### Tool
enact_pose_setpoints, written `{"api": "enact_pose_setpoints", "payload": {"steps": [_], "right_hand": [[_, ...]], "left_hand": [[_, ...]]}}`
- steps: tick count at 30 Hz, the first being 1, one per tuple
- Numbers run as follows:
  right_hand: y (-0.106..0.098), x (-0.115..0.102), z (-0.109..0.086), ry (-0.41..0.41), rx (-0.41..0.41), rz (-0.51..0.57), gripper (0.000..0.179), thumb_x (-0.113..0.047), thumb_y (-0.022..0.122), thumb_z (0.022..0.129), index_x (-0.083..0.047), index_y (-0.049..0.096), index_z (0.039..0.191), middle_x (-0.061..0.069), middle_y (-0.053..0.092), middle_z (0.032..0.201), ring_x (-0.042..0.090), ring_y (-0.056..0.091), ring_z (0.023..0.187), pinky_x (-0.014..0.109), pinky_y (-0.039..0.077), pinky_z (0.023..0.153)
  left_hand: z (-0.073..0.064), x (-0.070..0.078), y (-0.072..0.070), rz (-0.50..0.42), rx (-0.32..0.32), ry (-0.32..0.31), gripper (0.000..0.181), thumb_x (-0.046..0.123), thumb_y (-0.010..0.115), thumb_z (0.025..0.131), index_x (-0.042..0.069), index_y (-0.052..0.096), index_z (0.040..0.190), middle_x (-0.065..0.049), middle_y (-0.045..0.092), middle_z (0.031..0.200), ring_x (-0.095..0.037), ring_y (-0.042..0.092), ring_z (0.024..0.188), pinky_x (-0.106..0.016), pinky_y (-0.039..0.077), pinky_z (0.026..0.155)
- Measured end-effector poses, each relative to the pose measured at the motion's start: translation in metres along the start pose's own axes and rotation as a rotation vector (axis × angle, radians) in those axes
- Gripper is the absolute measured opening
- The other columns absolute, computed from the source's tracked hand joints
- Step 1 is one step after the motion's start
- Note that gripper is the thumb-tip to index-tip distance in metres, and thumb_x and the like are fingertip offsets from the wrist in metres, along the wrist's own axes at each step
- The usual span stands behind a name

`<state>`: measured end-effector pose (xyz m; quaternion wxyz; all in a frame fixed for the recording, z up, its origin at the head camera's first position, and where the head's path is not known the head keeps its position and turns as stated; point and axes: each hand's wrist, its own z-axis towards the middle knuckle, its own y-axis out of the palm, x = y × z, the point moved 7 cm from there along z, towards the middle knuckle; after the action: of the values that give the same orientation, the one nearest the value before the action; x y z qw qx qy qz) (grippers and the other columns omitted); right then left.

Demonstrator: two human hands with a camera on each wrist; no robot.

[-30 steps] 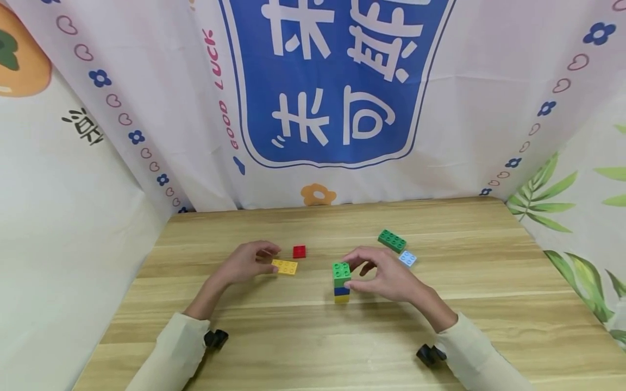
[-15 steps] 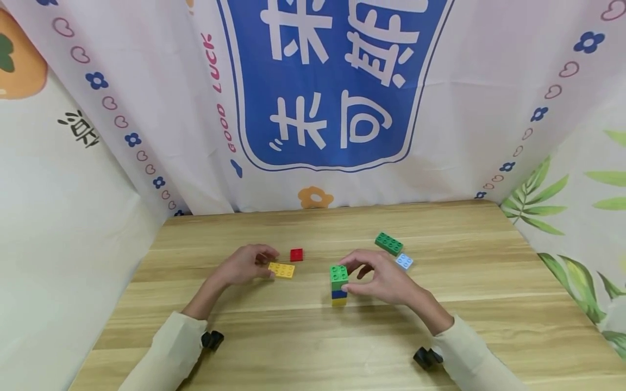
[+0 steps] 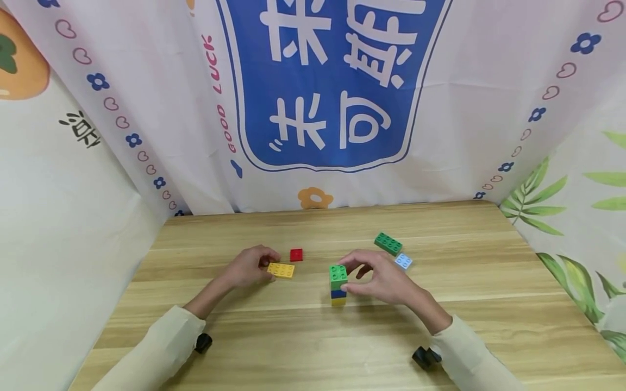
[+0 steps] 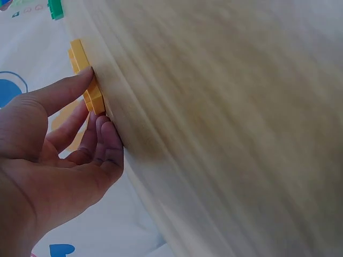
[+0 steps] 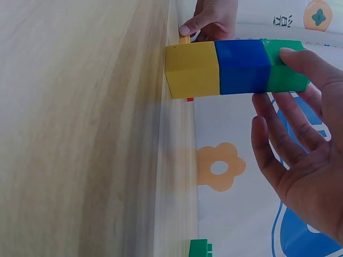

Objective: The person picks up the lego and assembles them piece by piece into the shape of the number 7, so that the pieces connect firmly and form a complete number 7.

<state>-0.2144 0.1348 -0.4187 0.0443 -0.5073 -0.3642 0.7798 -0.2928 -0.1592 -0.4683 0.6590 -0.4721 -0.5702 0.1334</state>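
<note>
My left hand [image 3: 248, 267] pinches a flat yellow building brick [image 3: 282, 270] at its left end, thumb on the near side. In the left wrist view that yellow brick [image 4: 86, 77] sits at the tabletop, between thumb and fingers. Toward the middle of the table stands an upright stack of three bricks: green [image 3: 338, 277] on top, blue [image 3: 338, 294] in the middle, yellow [image 3: 338, 302] at the bottom. My right hand [image 3: 383, 278] grips the stack by its green brick, with the thumb on one side and fingers on the other, as the right wrist view confirms.
A small red brick [image 3: 296, 254] lies just beyond the flat yellow one. Behind the right hand are a dark green brick [image 3: 388, 244] and a light blue brick [image 3: 403, 261]. A printed curtain [image 3: 455, 136] hangs along the back edge of the wooden table [image 3: 313, 353].
The left hand has closed in on the flat yellow brick's end, and its forearm has swung outward to the left. The right hand keeps its grip on the stack. The head view shifts slightly.
</note>
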Motion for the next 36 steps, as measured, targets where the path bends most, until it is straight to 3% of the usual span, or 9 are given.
{"api": "enact_pose_setpoints", "payload": {"steps": [8,13,18,22,29,36], "right_hand": [[0.000,0.002,0.001,0.009,-0.006,0.013,0.039,-0.026,0.088,0.091,-0.024,0.074,0.127,-0.006,0.077,0.120,0.026,0.075,0.109,0.032,0.064,0.089],[0.000,0.002,0.002,0.013,-0.006,0.020,0.039,-0.026,0.088,0.091,-0.023,0.074,0.127,-0.006,0.078,0.119,0.029,0.075,0.109,0.030,0.063,0.088],[0.000,0.002,0.002,0.017,-0.001,0.020,0.039,-0.025,0.089,0.090,-0.023,0.074,0.127,-0.006,0.078,0.118,0.026,0.075,0.108,0.031,0.064,0.088],[0.001,0.002,0.002,0.021,0.001,0.026,0.040,-0.025,0.089,0.090,-0.023,0.074,0.127,-0.006,0.077,0.118,0.025,0.075,0.108,0.033,0.064,0.088],[0.003,0.003,0.002,0.031,-0.002,0.033,0.040,-0.024,0.089,0.090,-0.024,0.074,0.127,-0.006,0.078,0.118,0.025,0.075,0.108,0.031,0.063,0.088],[0.002,0.003,0.001,0.024,0.004,0.031,0.039,-0.023,0.089,0.090,-0.024,0.074,0.126,-0.007,0.078,0.117,0.019,0.075,0.106,0.031,0.064,0.087]], "left_hand": [[0.001,0.003,0.001,0.055,-0.011,0.023,0.031,0.001,0.087,0.087,0.002,0.077,0.116,-0.009,0.071,0.108,-0.018,0.063,0.096,-0.034,0.056,0.085],[-0.001,0.007,0.001,0.047,-0.026,-0.002,0.030,0.005,0.086,0.089,0.003,0.078,0.118,-0.007,0.068,0.106,-0.018,0.060,0.094,-0.030,0.052,0.081],[-0.006,0.024,-0.006,-0.010,0.007,0.014,0.031,0.007,0.084,0.092,0.004,0.077,0.122,-0.010,0.067,0.113,-0.020,0.062,0.099,-0.032,0.055,0.083],[-0.012,0.042,-0.015,-0.044,0.052,0.062,0.033,0.007,0.084,0.092,0.003,0.076,0.124,-0.013,0.068,0.117,-0.021,0.066,0.102,-0.029,0.060,0.083],[-0.023,0.066,-0.030,-0.098,0.123,0.110,0.032,0.003,0.083,0.091,0.004,0.076,0.122,-0.011,0.069,0.115,-0.022,0.066,0.100,-0.028,0.060,0.081],[-0.031,0.085,-0.033,-0.120,0.143,0.124,0.030,0.008,0.085,0.091,0.007,0.077,0.120,-0.008,0.070,0.112,-0.019,0.065,0.096,-0.027,0.060,0.080]]}}
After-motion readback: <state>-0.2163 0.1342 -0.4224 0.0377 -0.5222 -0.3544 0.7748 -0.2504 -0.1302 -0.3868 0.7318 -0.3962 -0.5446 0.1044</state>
